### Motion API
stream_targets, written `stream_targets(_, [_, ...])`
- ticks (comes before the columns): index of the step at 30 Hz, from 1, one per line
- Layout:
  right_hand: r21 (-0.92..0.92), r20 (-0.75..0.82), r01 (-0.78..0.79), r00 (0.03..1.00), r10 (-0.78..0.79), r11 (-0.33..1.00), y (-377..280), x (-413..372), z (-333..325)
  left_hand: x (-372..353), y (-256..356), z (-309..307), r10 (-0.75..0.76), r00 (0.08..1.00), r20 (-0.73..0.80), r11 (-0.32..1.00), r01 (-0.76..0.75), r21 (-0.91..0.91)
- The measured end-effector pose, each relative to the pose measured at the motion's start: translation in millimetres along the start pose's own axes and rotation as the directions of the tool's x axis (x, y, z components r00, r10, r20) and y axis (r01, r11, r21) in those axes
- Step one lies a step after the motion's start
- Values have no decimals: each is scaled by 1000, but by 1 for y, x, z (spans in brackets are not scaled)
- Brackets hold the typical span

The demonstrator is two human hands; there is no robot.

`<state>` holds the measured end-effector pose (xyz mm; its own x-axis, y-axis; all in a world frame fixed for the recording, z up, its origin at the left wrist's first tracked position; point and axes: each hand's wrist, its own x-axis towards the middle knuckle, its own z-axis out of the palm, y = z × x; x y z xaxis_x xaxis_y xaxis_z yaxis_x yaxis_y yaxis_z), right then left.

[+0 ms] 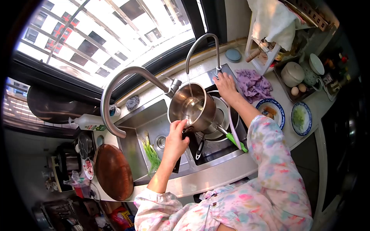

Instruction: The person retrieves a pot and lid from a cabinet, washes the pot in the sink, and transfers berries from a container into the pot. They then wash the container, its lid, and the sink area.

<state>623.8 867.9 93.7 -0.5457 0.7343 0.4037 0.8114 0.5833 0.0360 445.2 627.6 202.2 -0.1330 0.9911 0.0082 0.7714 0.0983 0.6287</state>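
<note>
A steel pot (204, 115) with some water in it hangs tilted over the right part of the sink. My left hand (178, 140) is closed on the pot's near side, by its handle. Water runs into the pot from the thin curved faucet (202, 36). My right hand (226, 85) lies at the base of that faucet, its fingers partly spread on or beside the small lever. Below the pot, a green-handled utensil (233, 141) and a pale long handle (233, 125) lean out of the right basin.
Green onions (151, 156) lie in the left basin (133, 134) under the large faucet (110, 104). A round wooden board (113, 172) stands at left. Purple cloth (254, 84), a blue-rimmed plate (282, 111) and another plate (301, 118) sit at right.
</note>
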Motion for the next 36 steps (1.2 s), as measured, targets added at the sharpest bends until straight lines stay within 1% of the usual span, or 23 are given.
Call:
stream_targets(2, [-6, -20, -16, 1000, 16, 1000, -3, 1, 5, -1, -10, 1, -155, 988, 6, 972, 154, -177])
stream_targets(3, [0, -35, -25, 999, 25, 1000, -5, 3, 8, -1, -1, -3, -368, 927, 72, 871, 371, -321])
stream_targets(4, [-4, -19, -31, 999, 31, 1000, -7, 5, 10, -5, -8, 0, -403, 913, 63, 803, 385, -455])
stream_targets(6, [-16, 9, -44, 999, 44, 999, -9, 7, 12, -10, -16, 4, -534, 821, 201, 460, 482, -745])
stream_targets(7, [-9, 12, -31, 999, 31, 999, -9, 8, 12, -11, -19, 5, -568, 784, 252, 375, 518, -768])
stream_targets(8, [-15, 14, -30, 999, 30, 999, -9, 9, 12, -12, -21, 7, -572, 745, 342, 221, 542, -811])
stream_targets(10, [-28, 20, -29, 999, 29, 999, -9, 10, 13, -19, -27, 14, -532, 669, 520, -101, 559, -823])
stream_targets(11, [-39, 8, -23, 1000, 23, 999, -9, 11, 14, -22, -42, 19, -367, 629, 685, -300, 617, -727])
stream_targets(12, [-48, -5, -18, 1000, 18, 999, -10, 12, 14, -27, -35, 21, -342, 596, 727, -371, 625, -687])
stream_targets(14, [-67, -35, -20, 999, 18, 998, -12, 15, 17, -40, -31, 33, 5, 767, 642, -547, 540, -640])
stream_targets(15, [-79, -49, -25, 999, 21, 997, -13, 16, 18, -40, -25, 38, 11, 796, 605, -583, 497, -643])
stream_targets(18, [-102, -65, 3, 998, -9, 995, -11, 19, 21, -34, -10, 31, -55, 797, 601, -486, 505, -713])
stream_targets(20, [-89, -39, 21, 999, -25, 996, -10, 20, 25, -38, 5, 19, -137, 804, 578, -276, 529, -802])
stream_targets(21, [-37, -55, -31, 998, 29, 999, -9, 22, 28, -40, 12, 13, -177, 809, 561, -163, 538, -827])
stream_targets(23, [67, -75, -138, 987, 143, 988, -4, 21, 34, -49, 23, 0, -241, 801, 549, -27, 559, -828])
stream_targets(24, [209, -93, -264, 953, 288, 942, -2, 21, 31, -56, 26, -5, -269, 798, 539, 41, 569, -821])
stream_targets(26, [474, -70, -471, 822, 565, 744, 5, 22, 21, -74, 22, -18, -326, 788, 523, 126, 584, -802])
stream_targets(28, [535, -70, -444, 824, 562, 719, 5, 21, 23, -93, 17, -36, -328, 793, 513, 105, 570, -815])
stream_targets(30, [628, 67, -524, 773, 631, 575, -1, 20, 13, -115, 16, -49, -402, 779, 482, 83, 555, -828])
stream_targets(32, [716, 86, -572, 640, 763, 399, -19, 16, 14, -137, 19, -54, -545, 720, 429, 152, 589, -794])
stream_targets(34, [711, -203, -390, 684, 701, 586, -44, -5, -2, -161, 9, -51, -597, 721, 354, 268, 594, -758])
stream_targets(35, [854, -39, -347, 699, 714, 387, -57, -23, -13, -175, 0, -49, -604, 738, 300, 363, 591, -721])
stream_targets(36, [942, 119, -299, 724, 680, 153, -70, -40, -28, -188, -11, -48, -610, 756, 240, 453, 581, -676])
